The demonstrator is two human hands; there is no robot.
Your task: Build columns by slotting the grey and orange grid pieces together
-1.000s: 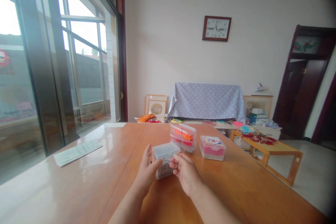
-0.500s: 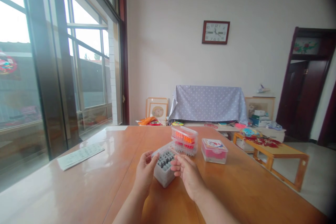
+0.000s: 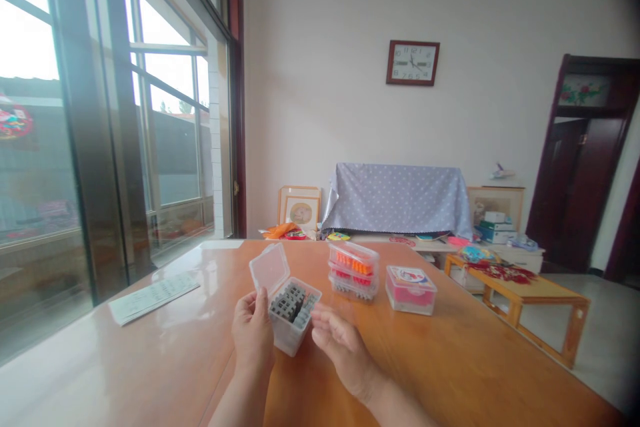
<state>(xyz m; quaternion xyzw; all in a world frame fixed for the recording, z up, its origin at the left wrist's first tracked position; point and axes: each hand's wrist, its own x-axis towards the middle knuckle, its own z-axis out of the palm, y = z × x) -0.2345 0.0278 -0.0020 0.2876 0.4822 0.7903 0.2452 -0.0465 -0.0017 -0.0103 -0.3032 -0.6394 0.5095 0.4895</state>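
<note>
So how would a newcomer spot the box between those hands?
At the brown table, look toward its near side, between the left hand and right hand. There is a translucent box of grey pieces. Its raised lid sets it apart from the closed boxes beyond.

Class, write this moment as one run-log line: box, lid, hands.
box: open, grey pieces inside | lid: raised | left hand: at box's left side | right hand: near box's right side, contact unclear
</note>
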